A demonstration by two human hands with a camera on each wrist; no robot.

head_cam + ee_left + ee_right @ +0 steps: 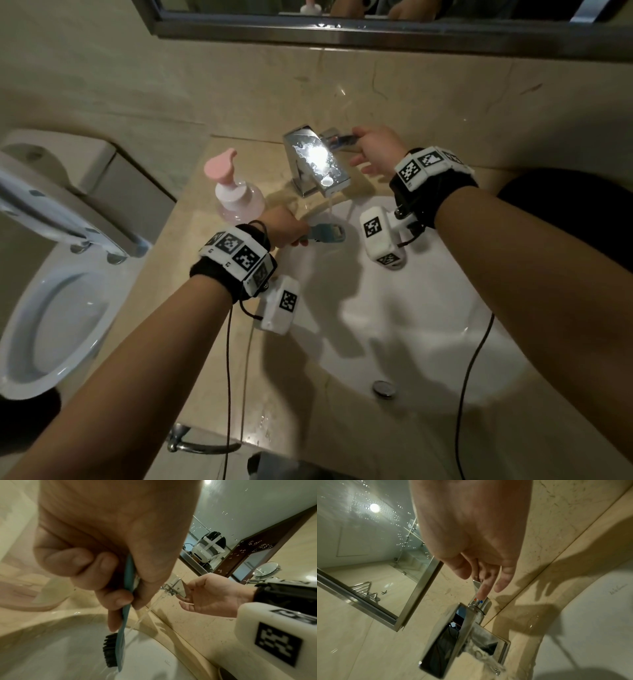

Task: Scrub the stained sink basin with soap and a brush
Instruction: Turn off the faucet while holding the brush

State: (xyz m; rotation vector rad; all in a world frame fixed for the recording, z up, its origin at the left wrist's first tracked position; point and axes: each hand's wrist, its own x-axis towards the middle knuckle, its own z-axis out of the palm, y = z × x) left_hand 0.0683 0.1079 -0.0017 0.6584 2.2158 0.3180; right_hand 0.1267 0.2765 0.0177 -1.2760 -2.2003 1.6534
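Observation:
My left hand (286, 228) grips the teal handle of a brush (327, 233) and holds its head over the back of the white sink basin (411, 325). In the left wrist view the brush (126, 595) points down, its black bristles (109, 650) facing left beside the thin water stream (145, 614). My right hand (363, 149) reaches the chrome faucet (315, 161), straight fingers resting on its lever handle (476, 585). Water runs from the faucet spout (486, 654). A soap bottle (236, 195) with a pink pump stands left of the faucet.
A beige marble counter (205, 308) surrounds the basin, with the drain plug (383, 389) near its front. An open toilet (51, 308) stands to the left. A framed mirror (376, 34) hangs on the wall above. A towel ring (191, 442) hangs below the counter's front edge.

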